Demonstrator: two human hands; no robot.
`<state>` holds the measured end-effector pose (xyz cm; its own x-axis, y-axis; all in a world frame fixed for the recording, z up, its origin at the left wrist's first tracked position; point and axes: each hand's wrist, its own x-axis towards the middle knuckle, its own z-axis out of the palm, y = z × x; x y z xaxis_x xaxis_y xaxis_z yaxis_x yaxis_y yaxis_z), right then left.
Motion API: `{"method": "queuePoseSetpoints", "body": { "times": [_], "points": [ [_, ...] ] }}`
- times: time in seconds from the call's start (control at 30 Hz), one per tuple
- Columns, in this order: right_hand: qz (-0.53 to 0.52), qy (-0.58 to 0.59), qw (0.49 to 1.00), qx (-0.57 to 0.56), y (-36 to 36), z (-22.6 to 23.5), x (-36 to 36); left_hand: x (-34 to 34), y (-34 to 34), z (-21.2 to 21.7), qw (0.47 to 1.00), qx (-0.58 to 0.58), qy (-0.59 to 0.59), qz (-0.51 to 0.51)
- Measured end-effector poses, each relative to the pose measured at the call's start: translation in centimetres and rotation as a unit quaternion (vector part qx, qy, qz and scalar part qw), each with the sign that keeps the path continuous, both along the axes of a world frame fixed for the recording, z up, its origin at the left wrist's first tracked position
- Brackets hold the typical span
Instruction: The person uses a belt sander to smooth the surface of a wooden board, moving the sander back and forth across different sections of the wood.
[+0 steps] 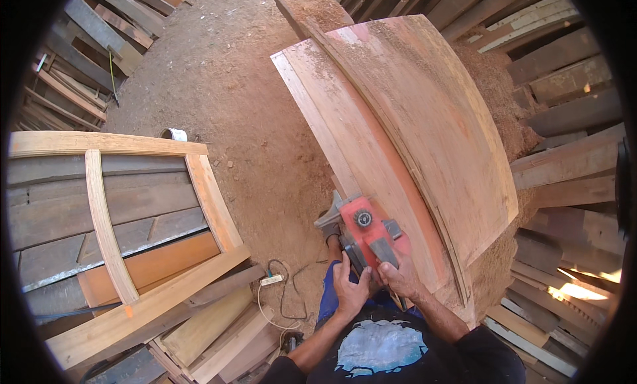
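A red and black electric planer [363, 219] with a round knob on top and a grey metal guide at its left sits on the near end of a long wooden board [345, 128]. My right hand [398, 278] is wrapped round the planer's rear handle. Close beside it, my left hand [350, 288] presses its fingers and thumb against the planer's black left side. To the right of the board, a narrow, dark-edged plank [405, 160] runs lengthwise over a wide wooden panel [446, 135] strewn with shavings.
A light wooden frame [103, 205] with crossbars lies over boards at left. On the dirt floor, a white power strip [271, 280] with cables lies near my left arm. Stacked planks [564, 158] line the right side; more timber [99, 26] stands at far left. A white roll-shaped object [174, 134] is behind the frame.
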<state>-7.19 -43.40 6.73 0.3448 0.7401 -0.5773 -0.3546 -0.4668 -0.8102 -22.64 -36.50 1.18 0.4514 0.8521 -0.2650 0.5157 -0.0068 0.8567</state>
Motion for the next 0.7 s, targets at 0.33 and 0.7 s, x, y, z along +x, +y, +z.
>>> {"method": "queuePoseSetpoints", "body": {
  "times": [0.33, 0.7],
  "points": [
    [0.032, -0.117, 0.992, 0.026, 9.8, -2.3, 3.4, 4.3, 9.2, -2.3, 0.996, -0.003, -0.069, 0.054],
    [0.065, -0.301, 0.948, 0.085, 36.4, -1.9, 13.9, 15.7, 35.3, -1.3, 0.98, 0.002, -0.19, 0.056]
  ]
}}
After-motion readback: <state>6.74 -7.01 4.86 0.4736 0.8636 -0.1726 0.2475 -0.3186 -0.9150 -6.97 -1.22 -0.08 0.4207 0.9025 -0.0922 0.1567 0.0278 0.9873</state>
